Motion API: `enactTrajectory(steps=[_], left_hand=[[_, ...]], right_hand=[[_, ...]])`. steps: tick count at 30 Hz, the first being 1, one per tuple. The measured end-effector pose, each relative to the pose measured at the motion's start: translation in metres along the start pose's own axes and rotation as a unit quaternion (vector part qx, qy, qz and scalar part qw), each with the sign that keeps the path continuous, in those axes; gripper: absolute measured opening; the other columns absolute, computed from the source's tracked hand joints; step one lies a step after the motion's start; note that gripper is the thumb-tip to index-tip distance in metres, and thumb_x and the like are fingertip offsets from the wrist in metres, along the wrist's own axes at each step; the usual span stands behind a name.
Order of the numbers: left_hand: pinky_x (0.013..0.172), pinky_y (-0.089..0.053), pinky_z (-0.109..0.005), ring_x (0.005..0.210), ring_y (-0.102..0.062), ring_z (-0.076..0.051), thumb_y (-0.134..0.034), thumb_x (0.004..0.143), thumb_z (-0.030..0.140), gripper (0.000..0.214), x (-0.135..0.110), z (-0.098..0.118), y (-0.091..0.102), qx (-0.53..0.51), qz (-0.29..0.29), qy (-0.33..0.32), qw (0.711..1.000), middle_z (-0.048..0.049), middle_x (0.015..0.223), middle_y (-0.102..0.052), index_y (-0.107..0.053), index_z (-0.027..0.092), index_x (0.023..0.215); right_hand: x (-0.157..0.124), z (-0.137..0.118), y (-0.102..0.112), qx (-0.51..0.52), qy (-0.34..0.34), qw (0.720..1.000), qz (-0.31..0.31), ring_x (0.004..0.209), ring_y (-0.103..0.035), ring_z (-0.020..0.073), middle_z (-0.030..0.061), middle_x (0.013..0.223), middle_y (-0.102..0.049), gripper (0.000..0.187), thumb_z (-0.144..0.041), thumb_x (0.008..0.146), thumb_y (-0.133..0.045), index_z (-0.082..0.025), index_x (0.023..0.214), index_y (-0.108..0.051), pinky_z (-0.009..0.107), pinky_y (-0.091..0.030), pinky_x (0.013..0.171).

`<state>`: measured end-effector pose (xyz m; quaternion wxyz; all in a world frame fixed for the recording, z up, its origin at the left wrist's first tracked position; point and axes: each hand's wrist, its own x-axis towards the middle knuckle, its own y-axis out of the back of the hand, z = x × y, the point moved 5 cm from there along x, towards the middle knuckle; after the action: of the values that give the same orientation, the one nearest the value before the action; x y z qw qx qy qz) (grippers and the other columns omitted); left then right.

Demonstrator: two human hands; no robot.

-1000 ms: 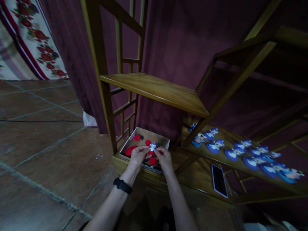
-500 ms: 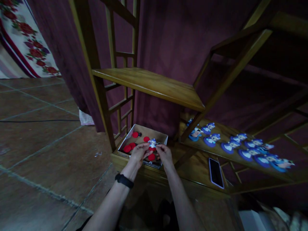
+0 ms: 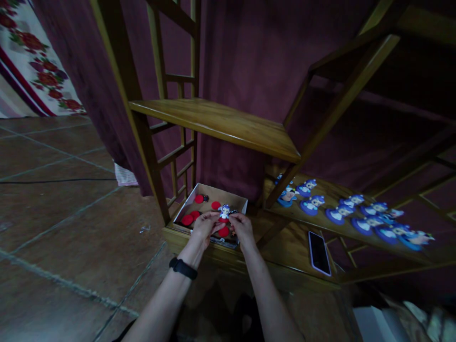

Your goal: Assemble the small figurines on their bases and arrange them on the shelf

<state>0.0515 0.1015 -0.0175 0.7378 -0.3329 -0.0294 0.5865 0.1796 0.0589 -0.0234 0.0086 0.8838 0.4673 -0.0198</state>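
Observation:
A small figurine (image 3: 224,212) with a blue-purple top, a white body and a red base is held over a shallow cardboard box (image 3: 245,205). My left hand (image 3: 205,226) pinches it from the left, a black band on that wrist. From the right, the fingers of my right hand (image 3: 243,226) close on the same figurine near its base. Several red discs (image 3: 187,219) lie in the box below, some with dark pieces beside them. The fingertips partly hide the figurine's base.
On the shelf to the right stand several similar figurines (image 3: 312,204) on blue and purple bases. A phone (image 3: 319,253) lies on the lower board. Above the box juts a wooden shelf (image 3: 217,124), with an upright post (image 3: 144,142) to its left.
The view has shifted very slightly. Both hands keep hold of the figurine over the box, with little visible movement.

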Motion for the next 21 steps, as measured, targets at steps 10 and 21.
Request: enactTrajectory(steps=[10, 21], left_hand=[[0.057, -0.056, -0.028, 0.051, -0.062, -0.012, -0.069, 0.063, 0.006, 0.009, 0.002, -0.002, 0.004, -0.004, -0.007, 0.029, 1.0, -0.0037, 0.057, -0.064, -0.062, 0.011, 0.068], [0.058, -0.051, -0.026, 0.052, -0.058, -0.011, -0.074, 0.054, 0.015, 0.038, 0.007, 0.008, 0.003, 0.02, -0.002, -0.138, 0.99, 0.003, 0.057, -0.061, -0.06, 0.016, 0.089]], right_hand=[[-0.001, 0.002, -0.001, -0.014, -0.015, 1.0, -0.014, 0.051, -0.051, 0.0104, -0.0026, 0.058, -0.057, 0.018, -0.034, 0.063, -0.06, -0.019, 0.071, -0.066, 0.02, -0.041, 0.045], [-0.003, -0.009, -0.014, -0.012, 0.083, 0.994, -0.073, 0.077, -0.059, 0.0151, 0.003, 0.098, -0.064, 0.043, -0.033, 0.068, -0.063, -0.022, 0.109, -0.057, 0.029, -0.049, 0.071]])
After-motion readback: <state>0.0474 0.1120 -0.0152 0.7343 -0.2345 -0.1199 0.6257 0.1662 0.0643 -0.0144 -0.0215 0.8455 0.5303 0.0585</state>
